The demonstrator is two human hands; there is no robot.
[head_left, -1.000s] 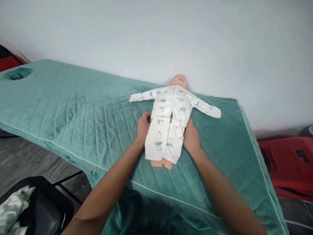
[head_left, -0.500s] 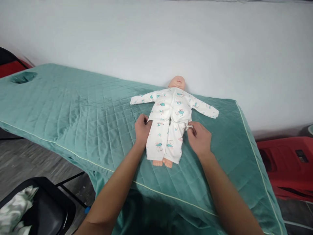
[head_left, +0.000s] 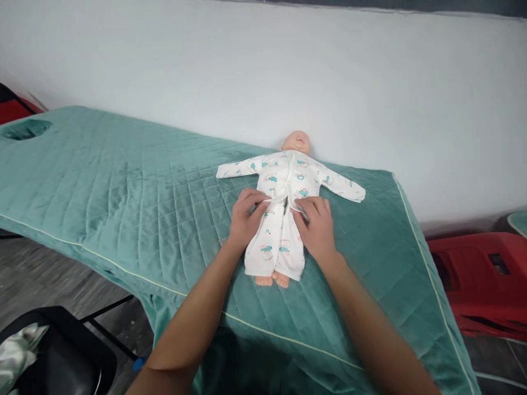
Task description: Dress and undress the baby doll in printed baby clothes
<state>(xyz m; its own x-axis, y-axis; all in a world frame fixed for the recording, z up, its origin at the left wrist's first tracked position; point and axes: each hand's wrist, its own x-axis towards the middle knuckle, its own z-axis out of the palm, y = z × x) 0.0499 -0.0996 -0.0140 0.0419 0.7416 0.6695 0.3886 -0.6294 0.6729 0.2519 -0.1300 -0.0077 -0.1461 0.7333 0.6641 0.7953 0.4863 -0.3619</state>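
A baby doll (head_left: pixel 296 141) lies on its back with its arms spread, its feet showing below white trousers (head_left: pixel 263 253). It wears a matching white long-sleeved shirt (head_left: pixel 279 174) with a green and pink print, which meets the trousers at the waist. My left hand (head_left: pixel 248 216) pinches the lower hem on the left of the front, thumb below and fingers on top. Opposite it, my right hand (head_left: pixel 318 225) grips the hem just right of the front opening. A small dark gap shows between the two hands.
The doll lies on a green quilted massage bed (head_left: pixel 164 192) against a white wall (head_left: pixel 247 71). A black chair (head_left: pixel 69 351) with a crumpled cloth (head_left: pixel 20 351) stands at lower left. Red plastic furniture (head_left: pixel 481 280) is at the right.
Both hands have moved inward from the sides of the waist to the middle of the shirt's hem. A strip of cloth that my right hand held out at the side no longer shows.
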